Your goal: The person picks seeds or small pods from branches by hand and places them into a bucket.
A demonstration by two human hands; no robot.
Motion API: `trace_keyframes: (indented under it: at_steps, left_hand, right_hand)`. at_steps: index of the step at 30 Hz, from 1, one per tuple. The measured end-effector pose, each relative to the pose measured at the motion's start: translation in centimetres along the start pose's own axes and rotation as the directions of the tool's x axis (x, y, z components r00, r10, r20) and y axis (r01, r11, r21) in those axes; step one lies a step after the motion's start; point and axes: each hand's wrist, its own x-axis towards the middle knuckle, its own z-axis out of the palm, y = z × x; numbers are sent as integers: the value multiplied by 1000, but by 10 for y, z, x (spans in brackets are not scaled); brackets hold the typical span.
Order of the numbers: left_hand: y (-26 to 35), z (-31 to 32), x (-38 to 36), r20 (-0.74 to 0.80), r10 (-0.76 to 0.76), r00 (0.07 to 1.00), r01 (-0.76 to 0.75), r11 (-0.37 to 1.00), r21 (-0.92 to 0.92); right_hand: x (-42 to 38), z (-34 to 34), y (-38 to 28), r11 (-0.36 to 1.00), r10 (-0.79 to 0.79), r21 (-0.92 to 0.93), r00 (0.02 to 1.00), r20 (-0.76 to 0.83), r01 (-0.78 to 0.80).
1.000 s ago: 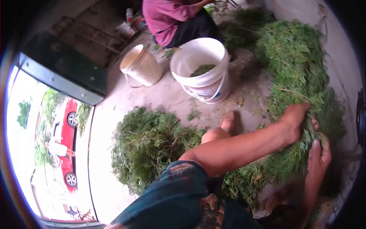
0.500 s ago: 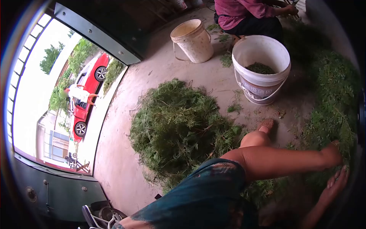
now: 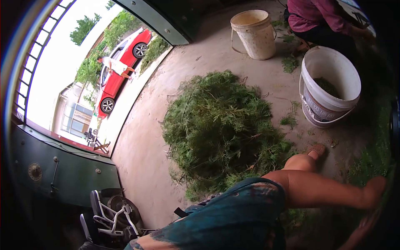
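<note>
My left hand is at the far right, at the end of my bare forearm, in dark shade over green sprigs. It looks rounded, but its fingers are turned away from me. Just below it, my right hand is smeared by motion and dim. I cannot make out anything held in either hand. A large heap of feathery green branches lies on the floor left of my arm. Beyond my sandalled foot stands a white bucket with some dark green clippings inside.
Behind stands a second, stained bucket. A person in a pink top sits low at the top right. A folded metal frame lies at lower left. Through the doorway, a red car and a person in white appear.
My view has swung left, so the heap, buckets and doorway sit further right. My hands stay close together at the right edge; the right one has become more blurred.
</note>
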Motion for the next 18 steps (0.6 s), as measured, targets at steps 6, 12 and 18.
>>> trace_keyframes:
  at_steps: [6, 12, 18]
  left_hand:
    - [-11, 4, -2, -172, 171, 970, -131, 966, 221]
    - [-9, -36, -7, -94, 257, 962, -232, 949, 211]
    - [-20, -17, -6, -227, 261, 938, -277, 960, -43]
  right_hand:
    - [14, 11, 8, 871, -171, -457, 983, 59, 179]
    - [1, 40, -8, 959, -132, -243, 989, 74, 146]
    - [46, -15, 38, 397, -478, -648, 749, 458, 650]
